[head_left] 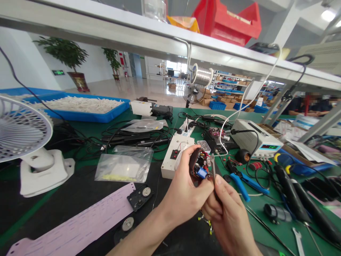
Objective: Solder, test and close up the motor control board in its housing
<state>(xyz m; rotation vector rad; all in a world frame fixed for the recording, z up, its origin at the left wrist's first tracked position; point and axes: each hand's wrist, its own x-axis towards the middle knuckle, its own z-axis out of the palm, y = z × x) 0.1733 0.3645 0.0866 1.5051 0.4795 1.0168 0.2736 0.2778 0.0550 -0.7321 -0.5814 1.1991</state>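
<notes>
My left hand (183, 192) is closed around a small brown circuit board (198, 166) with a blue capacitor and red parts, held up above the mat. My right hand (226, 213) pinches slim metal tweezers (213, 164) whose tips point up beside the board's right edge. Both hands touch each other near the middle of the view. Two black round parts (140, 196) lie on the mat to the left of my left wrist.
A white desk fan (23, 142) stands at the left; clear plastic bags (124, 163) and a pink paper strip (80, 224) lie nearby. A white switch box (174, 154), a power supply (255, 138), blue-handled cutters (239, 179) and black tools (295, 195) crowd the right. Other people sit at the far right.
</notes>
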